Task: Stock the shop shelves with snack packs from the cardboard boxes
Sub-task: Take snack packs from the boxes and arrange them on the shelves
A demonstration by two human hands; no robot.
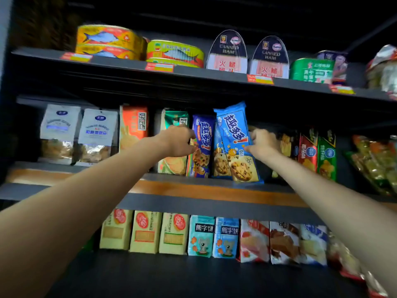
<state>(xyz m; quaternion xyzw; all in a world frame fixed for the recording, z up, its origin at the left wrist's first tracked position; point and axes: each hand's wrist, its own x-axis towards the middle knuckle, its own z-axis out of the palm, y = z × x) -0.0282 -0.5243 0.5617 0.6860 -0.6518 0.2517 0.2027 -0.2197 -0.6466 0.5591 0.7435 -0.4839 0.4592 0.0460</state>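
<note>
Both arms reach to the middle shelf [214, 190]. My right hand [263, 144] pinches the right edge of a light blue cookie pack [235, 143] that stands tilted at the shelf's front, its top leaning left. My left hand [178, 140] grips the left edge of a dark blue cookie pack [202, 147] standing upright beside it. A green biscuit pack [174, 162] stands behind my left hand, partly hidden. No cardboard box is in view.
White bags [79, 132] and an orange pack [133, 125] stand left on the middle shelf, red and green packs [318, 153] right. Fish and ham cans [227, 54] line the top shelf. Yellow, blue and wafer packs [202, 235] fill the lower shelf.
</note>
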